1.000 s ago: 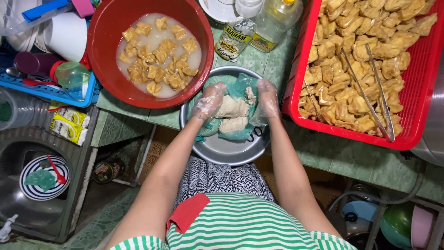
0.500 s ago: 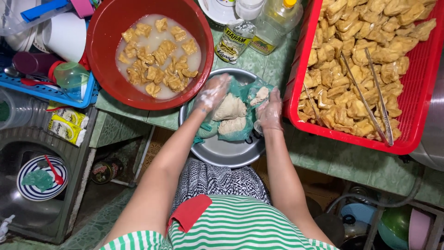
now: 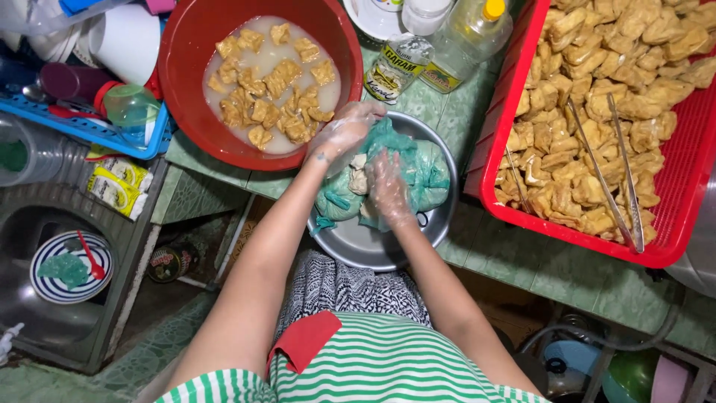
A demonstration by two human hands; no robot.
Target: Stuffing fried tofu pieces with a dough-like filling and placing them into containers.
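Both hands wear thin clear plastic gloves and work in a grey metal bowl point(image 3: 373, 246) at the counter's edge. Inside the bowl lie green plastic bags point(image 3: 425, 175) with pale dough-like filling. My left hand point(image 3: 344, 133) rests on the upper left of the bags, fingers curled around one. My right hand point(image 3: 389, 186) presses down into the middle of the bags, gripping the pale filling. A red basin point(image 3: 195, 89) just beyond holds tofu pieces point(image 3: 272, 86) soaking in cloudy water.
A red plastic basket point(image 3: 507, 97) at the right is full of fried tofu, with metal tongs point(image 3: 615, 160) lying on top. Bottles and a salt packet point(image 3: 395, 63) stand behind the bowl. A blue rack with cups point(image 3: 112, 127) and a sink with a plate point(image 3: 71, 265) are at the left.
My right hand has moved left from the bowl's right rim into the middle of the bags. My left hand has shifted slightly up towards the red basin.
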